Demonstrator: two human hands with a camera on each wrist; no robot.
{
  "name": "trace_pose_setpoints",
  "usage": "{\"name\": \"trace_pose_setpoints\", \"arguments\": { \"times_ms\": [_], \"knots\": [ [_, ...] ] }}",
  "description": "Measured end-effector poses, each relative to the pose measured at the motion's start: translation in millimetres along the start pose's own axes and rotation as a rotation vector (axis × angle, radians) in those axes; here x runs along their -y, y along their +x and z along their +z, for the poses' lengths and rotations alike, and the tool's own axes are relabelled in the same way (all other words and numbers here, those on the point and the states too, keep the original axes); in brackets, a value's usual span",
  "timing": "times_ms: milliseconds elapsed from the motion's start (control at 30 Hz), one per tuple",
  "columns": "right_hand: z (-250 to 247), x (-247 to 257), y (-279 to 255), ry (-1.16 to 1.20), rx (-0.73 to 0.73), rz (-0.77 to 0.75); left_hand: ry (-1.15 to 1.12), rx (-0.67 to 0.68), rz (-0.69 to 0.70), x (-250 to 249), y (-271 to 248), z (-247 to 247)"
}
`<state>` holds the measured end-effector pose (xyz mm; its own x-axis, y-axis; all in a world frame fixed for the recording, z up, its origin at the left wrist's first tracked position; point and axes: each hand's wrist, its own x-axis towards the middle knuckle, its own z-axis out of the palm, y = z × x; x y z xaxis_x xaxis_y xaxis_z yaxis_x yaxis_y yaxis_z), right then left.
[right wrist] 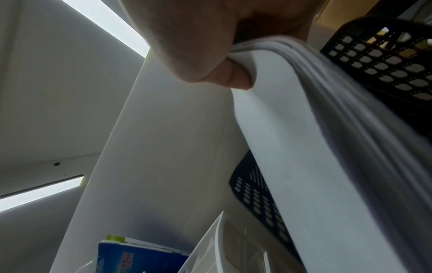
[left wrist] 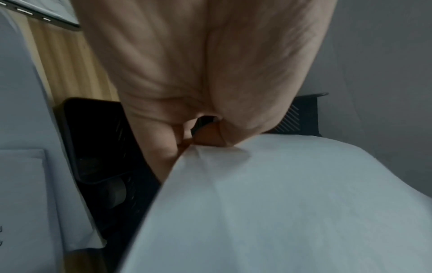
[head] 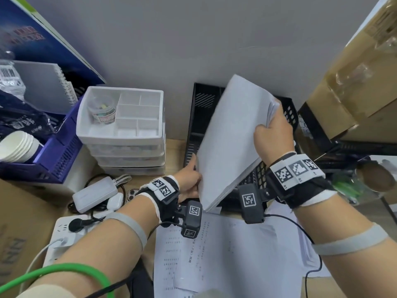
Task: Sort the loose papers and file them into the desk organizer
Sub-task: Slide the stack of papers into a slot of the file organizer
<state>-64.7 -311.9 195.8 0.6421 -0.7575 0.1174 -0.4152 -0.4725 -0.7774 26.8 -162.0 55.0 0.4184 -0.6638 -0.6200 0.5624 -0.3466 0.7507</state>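
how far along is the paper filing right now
Done: one stack of papers is gathered. In hand: the right hand grips its top edge and the left hand pinches its lower edge, above the black desk organizer. Left: seating it, then the printed sheets lying on the desk.

Black organizer (head: 194,125) partly behind papers (head: 232,136)

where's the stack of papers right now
In the head view, right of centre: the paper stack is held tilted over the black organizer by the left hand and right hand.
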Motion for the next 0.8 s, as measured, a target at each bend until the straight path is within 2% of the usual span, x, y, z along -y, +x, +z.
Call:
{"name": "trace_pose_setpoints", "arguments": {
  "times_ms": [100,267,333,433,500,567,600,667,733,800],
  "knots": [
    [-2.3,-3.2,2.5,0.033,0.014,0.017,-0.027,-0.011,0.043,-1.7,1.8,-1.7],
    [8.7,12.8,16.2,0.062,0.088,-0.026,-0.195,-0.095,0.148,-5.3,11.4,-13.4],
    [19.9,22.5,21.7,0.044,0.091,-0.037,-0.178,-0.113,0.164,-9.2,15.2,-15.1],
    [44.5,30.4,24.1,0.043,0.061,-0.042,0.084,-0.167,0.23,-13.9,13.5,-17.1],
    [64.0,29.5,20.9,0.082,0.081,-0.048,0.297,-0.108,0.296,-15.6,8.4,-17.1],
    [82.3,28.0,14.8,0.113,0.127,-0.053,0.32,0.0,0.324,-15.8,9.3,-15.4],
    [90.7,26.8,11.5,0.129,0.165,-0.047,0.347,0.009,0.33,-16.2,11.3,-14.3],
    [107.0,21.8,2.5,0.161,0.279,-0.016,0.37,-0.057,0.349,-14.4,18.0,-12.5],
    [120.2,14.1,-6.0,0.154,0.379,-0.012,0.575,-0.157,0.44,-14.4,19.2,-10.8],
    [126.2,5.6,-10.9,0.108,0.44,-0.021,0.425,-0.271,0.358,-8.3,24.0,-11.9]
  ]
}}
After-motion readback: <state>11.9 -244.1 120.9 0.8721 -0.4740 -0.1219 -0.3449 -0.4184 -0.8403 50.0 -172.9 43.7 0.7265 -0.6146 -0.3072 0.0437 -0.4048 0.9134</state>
